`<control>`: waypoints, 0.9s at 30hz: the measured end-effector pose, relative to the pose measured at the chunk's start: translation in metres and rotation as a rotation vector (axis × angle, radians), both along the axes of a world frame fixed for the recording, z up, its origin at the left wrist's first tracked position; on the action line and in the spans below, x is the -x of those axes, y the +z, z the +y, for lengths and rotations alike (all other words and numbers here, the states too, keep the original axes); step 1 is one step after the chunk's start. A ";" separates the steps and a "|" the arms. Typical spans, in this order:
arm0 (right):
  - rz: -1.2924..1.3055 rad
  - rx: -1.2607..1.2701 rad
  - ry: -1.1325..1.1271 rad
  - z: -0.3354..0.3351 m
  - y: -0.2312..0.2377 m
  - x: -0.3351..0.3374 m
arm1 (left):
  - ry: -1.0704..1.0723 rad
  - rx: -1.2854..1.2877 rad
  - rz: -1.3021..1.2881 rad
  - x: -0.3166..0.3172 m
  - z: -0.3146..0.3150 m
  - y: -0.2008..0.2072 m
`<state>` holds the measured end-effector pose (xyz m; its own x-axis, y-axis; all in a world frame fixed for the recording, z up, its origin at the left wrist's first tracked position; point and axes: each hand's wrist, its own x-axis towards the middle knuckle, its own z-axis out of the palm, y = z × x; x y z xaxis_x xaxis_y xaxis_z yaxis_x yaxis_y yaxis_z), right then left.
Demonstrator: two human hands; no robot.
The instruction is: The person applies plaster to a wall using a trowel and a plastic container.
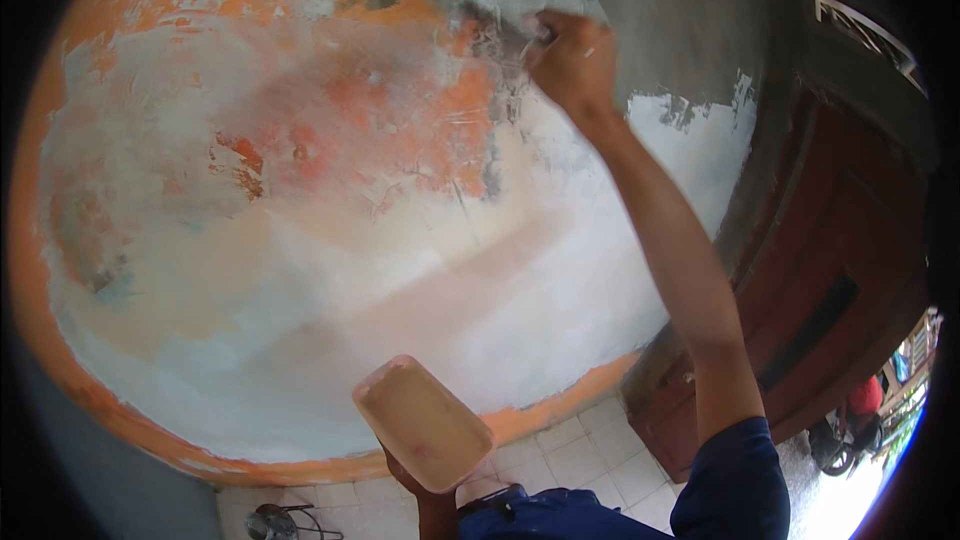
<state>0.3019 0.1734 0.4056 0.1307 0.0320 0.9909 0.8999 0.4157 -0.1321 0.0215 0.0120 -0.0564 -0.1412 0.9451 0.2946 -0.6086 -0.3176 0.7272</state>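
Observation:
Up against the wall [400,270], my right hand [578,58] is closed round a putty knife [515,35]; its dark blade is blurred and seems to touch the surface. The wall carries orange paint, smeared white filler and grey patches. Low in the view, my left hand [408,475] grips a rectangular tub [425,425] from beneath and its left side. The tub is pale yellowish with rounded corners and is tilted. Most of the left hand's fingers are hidden behind it.
A dark red door [830,280] stands to the right, with a vent [865,35] above it. A dark stool-like object [285,522] sits on the tiled floor [545,455] at lower left. Outside at far right is a vehicle with a wheel [835,455].

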 end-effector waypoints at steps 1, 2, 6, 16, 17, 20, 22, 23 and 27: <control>-0.034 0.012 -0.051 -0.004 0.023 -0.008 | 0.009 0.014 -0.021 -0.003 -0.002 -0.005; -0.085 -0.029 -0.073 -0.002 0.041 -0.013 | 0.017 0.040 -0.040 -0.006 -0.004 -0.003; -0.281 -0.104 -0.058 0.041 0.048 -0.002 | 0.046 0.145 -0.205 -0.019 -0.022 0.037; -0.301 0.109 -0.025 0.048 -0.066 0.000 | -0.048 0.083 -0.257 0.010 -0.022 0.059; -0.328 0.125 -0.013 0.042 -0.073 0.000 | -0.135 0.043 -0.390 0.012 -0.021 0.057; -0.436 0.201 -0.033 0.022 -0.068 -0.011 | 0.011 0.047 -0.281 0.018 -0.021 0.043; -0.289 0.080 0.047 0.008 -0.032 -0.031 | 0.115 0.009 -0.288 0.010 -0.024 0.057; -0.244 -0.063 0.020 0.009 -0.007 -0.048 | 0.165 -0.013 -0.314 0.004 -0.027 0.062; 0.134 0.070 -0.280 0.019 0.052 -0.067 | 0.131 0.094 -0.305 0.018 -0.031 0.023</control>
